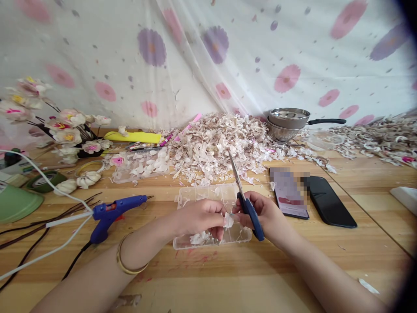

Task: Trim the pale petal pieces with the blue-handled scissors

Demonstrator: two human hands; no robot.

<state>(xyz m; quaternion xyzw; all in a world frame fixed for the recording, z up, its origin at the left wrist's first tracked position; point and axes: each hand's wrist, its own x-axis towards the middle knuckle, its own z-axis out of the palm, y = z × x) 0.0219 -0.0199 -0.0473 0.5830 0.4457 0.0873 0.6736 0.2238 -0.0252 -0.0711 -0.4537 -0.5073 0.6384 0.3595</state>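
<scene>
Over a clear plastic compartment box (212,246), my left hand (208,217) pinches a small white petal-like piece (229,220). My right hand (260,213) has blue-handled scissors (252,217) hooked in it, their blades pointing up and away from the piece. Its thumb and fingertip also touch the right edge of the white piece. Several white scraps (201,238) lie in the box's near left part. Both hands hide much of the box's middle.
A big heap of pale petal shavings (221,143) covers the back. A blue glue gun (114,213) with its cord lies left, near handmade flowers (68,126). Two phones (332,202) lie right. A pan (289,116) rests on a metal bowl (282,132) behind.
</scene>
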